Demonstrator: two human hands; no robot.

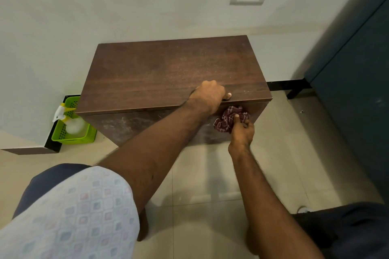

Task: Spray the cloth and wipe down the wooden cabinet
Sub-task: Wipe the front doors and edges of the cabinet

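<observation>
The left hand [208,96] grips the front edge of the wooden cabinet [174,73], fingers curled over its dusty top. The right hand [242,130] pinches a bunched red patterned cloth [226,119] against the cabinet's front face, near the right corner (pale smears show across that face). A spray bottle [69,120] lies in a green basket [63,134] on the floor, just left of the cabinet.

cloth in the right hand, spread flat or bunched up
Bunched up: the red patterned cloth is crumpled in the right hand against the cabinet front.
</observation>
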